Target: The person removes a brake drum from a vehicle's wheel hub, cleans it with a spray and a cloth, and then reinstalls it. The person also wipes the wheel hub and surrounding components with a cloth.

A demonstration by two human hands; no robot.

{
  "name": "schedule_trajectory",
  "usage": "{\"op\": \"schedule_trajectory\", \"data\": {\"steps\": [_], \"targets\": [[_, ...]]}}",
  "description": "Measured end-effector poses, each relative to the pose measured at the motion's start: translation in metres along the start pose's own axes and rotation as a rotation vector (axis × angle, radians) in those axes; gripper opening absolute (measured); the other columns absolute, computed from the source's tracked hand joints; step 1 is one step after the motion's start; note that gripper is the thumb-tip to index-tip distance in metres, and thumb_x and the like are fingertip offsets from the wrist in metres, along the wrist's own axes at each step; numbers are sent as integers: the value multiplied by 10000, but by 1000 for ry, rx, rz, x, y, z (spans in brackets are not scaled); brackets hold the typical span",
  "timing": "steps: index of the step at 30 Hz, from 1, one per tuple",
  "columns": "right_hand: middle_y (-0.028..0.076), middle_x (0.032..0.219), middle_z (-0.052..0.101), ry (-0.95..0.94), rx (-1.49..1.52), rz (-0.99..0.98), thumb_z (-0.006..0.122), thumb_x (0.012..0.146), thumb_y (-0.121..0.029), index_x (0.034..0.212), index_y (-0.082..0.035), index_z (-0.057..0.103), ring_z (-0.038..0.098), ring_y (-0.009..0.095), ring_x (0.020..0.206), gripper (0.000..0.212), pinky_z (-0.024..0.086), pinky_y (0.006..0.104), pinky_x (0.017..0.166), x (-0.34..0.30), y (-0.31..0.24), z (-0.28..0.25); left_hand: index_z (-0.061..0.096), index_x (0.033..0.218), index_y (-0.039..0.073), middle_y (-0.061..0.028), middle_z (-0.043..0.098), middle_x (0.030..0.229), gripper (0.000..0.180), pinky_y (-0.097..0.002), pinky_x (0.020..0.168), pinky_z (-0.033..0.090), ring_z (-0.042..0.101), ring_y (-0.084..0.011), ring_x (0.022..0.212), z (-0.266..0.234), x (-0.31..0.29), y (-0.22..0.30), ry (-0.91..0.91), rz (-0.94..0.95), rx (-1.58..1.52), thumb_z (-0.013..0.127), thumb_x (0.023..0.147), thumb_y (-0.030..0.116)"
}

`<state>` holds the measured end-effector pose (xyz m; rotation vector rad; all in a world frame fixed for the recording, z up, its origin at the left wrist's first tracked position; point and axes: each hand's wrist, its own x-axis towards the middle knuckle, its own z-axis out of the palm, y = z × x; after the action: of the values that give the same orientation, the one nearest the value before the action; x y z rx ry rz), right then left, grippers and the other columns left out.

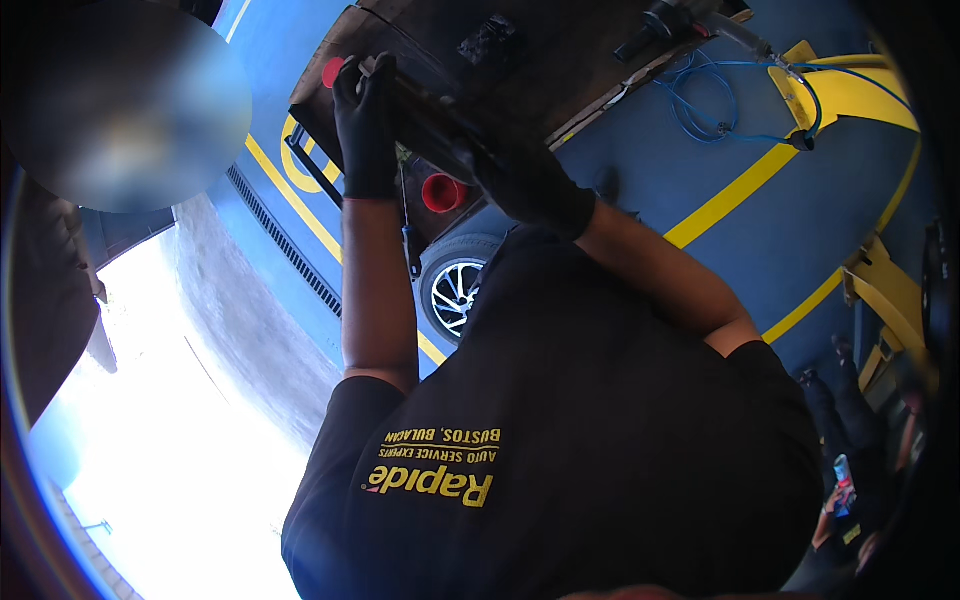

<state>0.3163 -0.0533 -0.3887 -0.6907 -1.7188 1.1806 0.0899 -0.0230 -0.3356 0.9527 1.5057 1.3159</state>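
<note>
Both my hands wear black gloves. At the upper left, my left hand (pixel 367 130) has its fingers bent over the far end of a long dark piece (pixel 425 120), whose kind I cannot make out. My right hand (pixel 530 185) is closed at the nearer end of that piece; its fingers are hard to tell against the dark. A small red round thing (pixel 333 72) shows just beside my left fingertips. Below the piece is a red cup-like container (pixel 443 193). A slim tool with a blue and black handle (pixel 411 250) hangs upright near my left forearm.
A dark brown surface (pixel 590 60) spreads ahead, with a dark power tool (pixel 660 30) at its right. A blue hose (pixel 700 95) coils beside a yellow lift arm (pixel 850 90). A wheel (pixel 458 290) shows below my hands. People (pixel 850 480) are at the lower right.
</note>
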Motion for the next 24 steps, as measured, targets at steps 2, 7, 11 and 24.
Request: {"op": "schedule_trajectory", "data": {"steps": [2,7,11,24], "targets": [[266,1404,665,-119,-145,-61,578,1118,-164,1499,-3,570,644,430,1308,413,531,469,1076,-3,3,0,596,1498,-4,-126,722,1319,501,-359,1065,559,706,-243,1221,-17,13,13,-93,-46,-43,687,1027,140],[244,1452,656,129,-317,-232,621,1091,-164,1528,-37,574,648,387,1330,457,524,504,1125,-1,92,2,638,1454,-15,-163,714,1385,458,-411,1058,587,718,-283,1230,-45,6,20,-221,-66,-16,671,1019,125],[234,1452,661,155,-485,-408,615,1111,-238,1535,-42,577,671,342,1313,469,566,471,1101,34,47,39,673,1417,-9,-187,713,1395,402,-417,1056,590,722,-300,1232,-49,7,11,-289,512,751,660,1054,163],[163,1448,677,-186,1074,342,593,1138,-309,1523,-30,589,723,207,1226,476,647,345,943,30,115,96,684,1412,-5,-188,712,1400,393,-405,1067,570,704,-305,1259,-40,13,11,-125,289,790,645,1091,218]]}}
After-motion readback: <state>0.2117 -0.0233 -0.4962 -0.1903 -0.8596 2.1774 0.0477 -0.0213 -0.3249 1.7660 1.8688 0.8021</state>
